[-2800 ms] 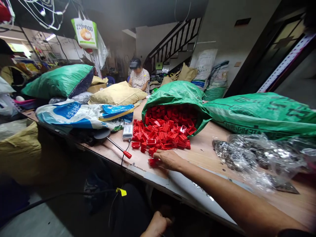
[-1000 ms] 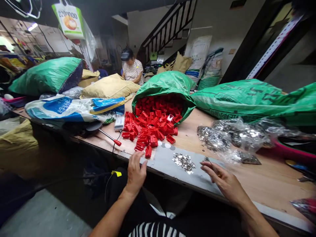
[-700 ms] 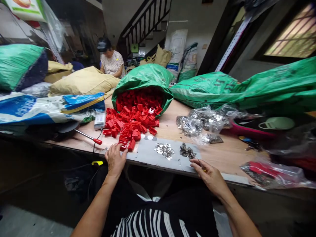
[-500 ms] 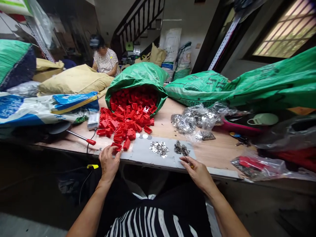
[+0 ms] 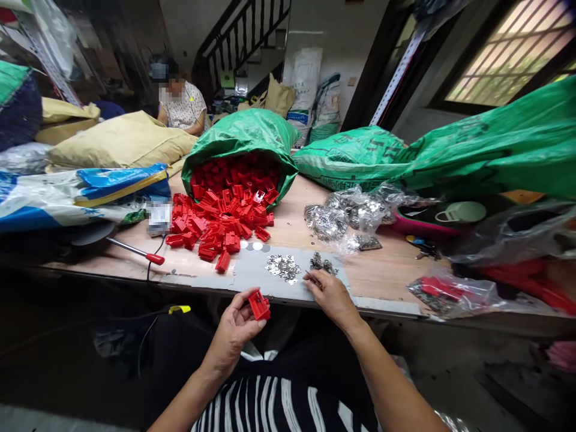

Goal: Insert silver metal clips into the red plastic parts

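Note:
My left hand (image 5: 236, 324) grips a red plastic housing (image 5: 259, 305) between thumb and fingers, held just off the table's front edge with its hollow side showing. My right hand (image 5: 327, 292) is closed in a pinch over the grey mat (image 5: 249, 279), beside a small heap of dark metal parts (image 5: 321, 262). A thin tip shows at its fingertips, but what it belongs to I cannot make out. Left of that heap lies a pile of flat silvery metal pieces (image 5: 283, 267). More red housings (image 5: 216, 225) spill onto the table from a green sack (image 5: 245, 129).
A lever with a red grip (image 5: 155, 258) juts out at the left. Clear bags of metal parts (image 5: 326, 222) lie right of centre, and another bag (image 5: 443, 294) sits near the right front edge. Green sacks (image 5: 355, 156) line the back. Beyond them sits another person (image 5: 184, 108).
My left hand has lifted a red housing from the pile's front edge and brought it right, toward my body. My right hand has shifted slightly left and up, relative to the mat.

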`<move>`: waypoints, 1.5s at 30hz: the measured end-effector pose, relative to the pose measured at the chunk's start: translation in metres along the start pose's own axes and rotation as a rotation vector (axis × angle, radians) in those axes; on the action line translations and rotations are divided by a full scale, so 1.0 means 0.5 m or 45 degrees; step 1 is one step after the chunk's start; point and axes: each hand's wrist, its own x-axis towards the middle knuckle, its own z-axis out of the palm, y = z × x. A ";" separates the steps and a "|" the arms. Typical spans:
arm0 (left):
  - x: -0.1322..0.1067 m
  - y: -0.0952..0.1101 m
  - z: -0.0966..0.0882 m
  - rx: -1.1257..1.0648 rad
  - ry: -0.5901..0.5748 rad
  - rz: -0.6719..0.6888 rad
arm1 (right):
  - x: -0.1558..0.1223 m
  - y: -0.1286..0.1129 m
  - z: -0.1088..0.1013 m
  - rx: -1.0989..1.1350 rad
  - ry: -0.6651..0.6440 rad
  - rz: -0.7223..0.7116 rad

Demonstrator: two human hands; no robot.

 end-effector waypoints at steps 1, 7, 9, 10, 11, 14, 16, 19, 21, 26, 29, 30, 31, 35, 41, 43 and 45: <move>-0.003 -0.002 0.002 -0.016 -0.008 -0.026 | 0.002 0.011 -0.004 -0.025 0.040 0.034; -0.016 -0.027 0.016 -0.096 -0.025 -0.116 | 0.012 0.058 -0.025 -0.214 0.121 0.103; -0.017 -0.035 0.021 -0.120 -0.031 -0.161 | 0.016 0.054 -0.023 -0.242 0.109 0.098; -0.017 -0.036 0.023 -0.127 -0.031 -0.173 | 0.018 0.049 -0.021 -0.259 0.102 0.100; -0.018 -0.037 0.025 -0.129 -0.038 -0.181 | 0.020 0.044 -0.018 -0.282 0.098 0.108; -0.021 -0.033 0.027 -0.129 -0.082 -0.195 | 0.025 0.029 -0.012 -0.377 0.094 0.138; -0.022 -0.032 0.026 -0.126 -0.092 -0.208 | 0.029 0.024 -0.010 -0.443 0.082 0.135; -0.020 -0.040 0.020 -0.115 -0.060 -0.221 | 0.033 0.023 -0.010 -0.518 0.065 0.119; -0.017 -0.048 0.017 -0.109 -0.042 -0.223 | 0.034 0.026 -0.011 -0.533 0.084 0.104; -0.015 -0.057 0.013 -0.115 -0.024 -0.227 | 0.028 0.044 -0.023 -0.404 0.160 0.110; -0.015 -0.054 0.015 -0.107 -0.012 -0.239 | 0.016 0.057 -0.033 -0.271 0.170 0.135; -0.016 -0.053 0.015 -0.101 -0.006 -0.244 | 0.010 0.060 -0.036 -0.226 0.162 0.134; -0.016 -0.051 0.016 -0.097 0.001 -0.251 | 0.003 0.063 -0.039 -0.183 0.147 0.128; -0.020 -0.045 0.020 -0.101 0.007 -0.283 | -0.020 0.070 -0.049 -0.075 0.096 0.123; -0.024 -0.043 0.024 -0.121 -0.018 -0.300 | -0.008 0.085 -0.059 -0.130 0.182 0.155; -0.025 -0.043 0.024 -0.119 -0.016 -0.299 | 0.004 0.088 -0.056 -0.172 0.172 0.117; -0.025 -0.043 0.025 -0.117 -0.007 -0.302 | 0.014 0.087 -0.049 -0.197 0.143 0.101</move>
